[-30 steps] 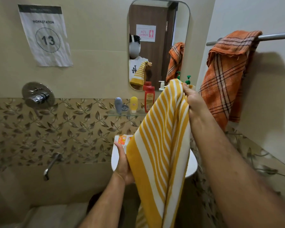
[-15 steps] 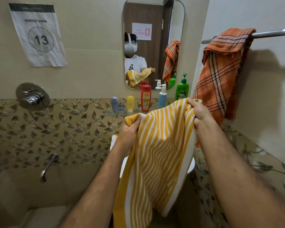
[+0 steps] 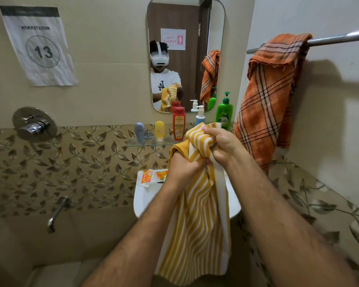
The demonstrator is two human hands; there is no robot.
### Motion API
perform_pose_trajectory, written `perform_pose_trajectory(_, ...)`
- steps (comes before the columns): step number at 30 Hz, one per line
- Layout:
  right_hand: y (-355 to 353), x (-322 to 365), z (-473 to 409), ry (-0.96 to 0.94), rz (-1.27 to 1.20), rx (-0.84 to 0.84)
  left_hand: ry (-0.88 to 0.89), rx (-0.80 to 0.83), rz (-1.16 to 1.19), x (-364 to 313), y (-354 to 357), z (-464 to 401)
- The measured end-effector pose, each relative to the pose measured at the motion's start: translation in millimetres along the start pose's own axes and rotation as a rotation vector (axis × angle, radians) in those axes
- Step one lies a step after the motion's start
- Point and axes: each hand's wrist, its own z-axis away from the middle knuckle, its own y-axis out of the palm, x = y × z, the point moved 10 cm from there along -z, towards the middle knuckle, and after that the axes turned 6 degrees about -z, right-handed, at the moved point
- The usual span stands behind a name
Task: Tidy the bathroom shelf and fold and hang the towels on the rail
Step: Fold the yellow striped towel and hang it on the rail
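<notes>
A yellow and white striped towel (image 3: 197, 220) hangs down in front of me over the sink. My left hand (image 3: 182, 167) grips its bunched top on the left, and my right hand (image 3: 221, 142) grips the top fold just beside it, the two hands touching. An orange checked towel (image 3: 263, 104) hangs unevenly over the left end of the chrome rail (image 3: 340, 39) on the right wall. The glass shelf (image 3: 145, 143) under the mirror carries a grey-blue tube (image 3: 140, 132), a yellow tube (image 3: 159, 130), a red bottle (image 3: 178, 123), a white and blue pump bottle (image 3: 200, 116) and a green pump bottle (image 3: 224, 111).
A white sink (image 3: 142, 198) below the shelf has small orange tubes (image 3: 146, 178) and an orange packet (image 3: 161, 176) on its rim. The mirror (image 3: 187, 23) is above the shelf. A shower mixer (image 3: 34, 124) and a spout (image 3: 57, 213) are on the left wall.
My hands have come together, bringing the two top corners of the striped towel next to each other. The towel now hangs narrower and lower than before.
</notes>
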Motion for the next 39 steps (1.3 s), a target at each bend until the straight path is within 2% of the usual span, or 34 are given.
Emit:
perform_pose_trajectory(4,-2,5,-3,-0.088,0.04,0.09,-0.056,-0.096,0.065,9,-7,-2)
perform_pose_trajectory(8,-32,3,9,-0.227,0.369,0.029,-0.121,-0.2,0.165,14,-21,-6)
perform_pose_trajectory(10,-44,-20,18,-0.166,0.499,0.074,-0.131,-0.212,0.187,10,-27,-9)
perform_pose_trajectory(14,-53,-76,33,0.008,0.515,0.288,-0.145,-0.22,0.15,2,-31,-16)
perform_pose_trajectory(17,-51,-95,39,0.086,0.44,0.383,-0.193,-0.183,0.135,4,-28,-16)
perform_pose_trajectory(21,-47,-103,44,0.199,0.138,0.434,-0.33,-0.066,0.193,12,-22,-11)
perform_pose_trajectory(25,-44,-86,42,0.115,0.009,0.371,-0.464,0.045,0.308,20,-22,-2)
perform_pose_trajectory(28,-43,-79,43,0.115,-0.11,0.314,-0.477,0.096,0.401,23,-23,5)
perform_pose_trajectory(33,-39,-78,42,0.153,-0.163,0.241,-0.419,0.121,0.482,43,-31,7)
perform_pose_trajectory(36,-32,-75,39,0.157,-0.211,0.246,-0.401,0.223,0.533,64,-20,20)
perform_pose_trajectory(39,-34,-67,31,0.124,-0.225,0.211,-0.362,0.355,0.444,76,-3,37)
